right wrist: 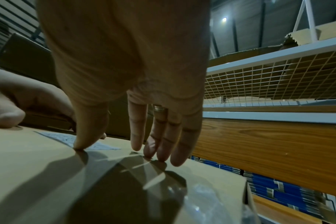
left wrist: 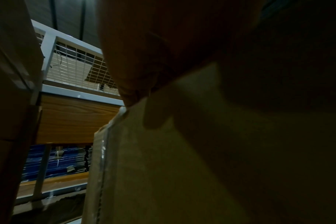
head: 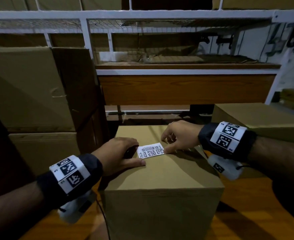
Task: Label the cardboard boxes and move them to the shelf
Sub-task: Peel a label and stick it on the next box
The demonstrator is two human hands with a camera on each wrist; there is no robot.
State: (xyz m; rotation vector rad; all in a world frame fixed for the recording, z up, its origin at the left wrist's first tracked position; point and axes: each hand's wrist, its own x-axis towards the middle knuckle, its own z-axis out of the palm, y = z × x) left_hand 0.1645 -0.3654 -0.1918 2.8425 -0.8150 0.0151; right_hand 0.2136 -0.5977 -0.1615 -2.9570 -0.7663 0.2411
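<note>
Right hand [head: 180, 136] thumb pressing label [head: 150, 152] onto box [head: 161, 172], mid-frame. Left hand [head: 120, 154] flat alongside. Labelling step; next, smooth down, then lift.

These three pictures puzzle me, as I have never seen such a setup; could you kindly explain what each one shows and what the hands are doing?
No machine here: a person works bare-handed, wearing a camera on the head and one on each wrist. The head view looks down at a cardboard box with a white barcode label on its top. The left hand rests beside the label's left end; the right hand presses its right end with the thumb. The right wrist view shows those fingers up close. The left wrist view is mostly dark. Behind stands the shelf. Nothing is lifted.
</note>
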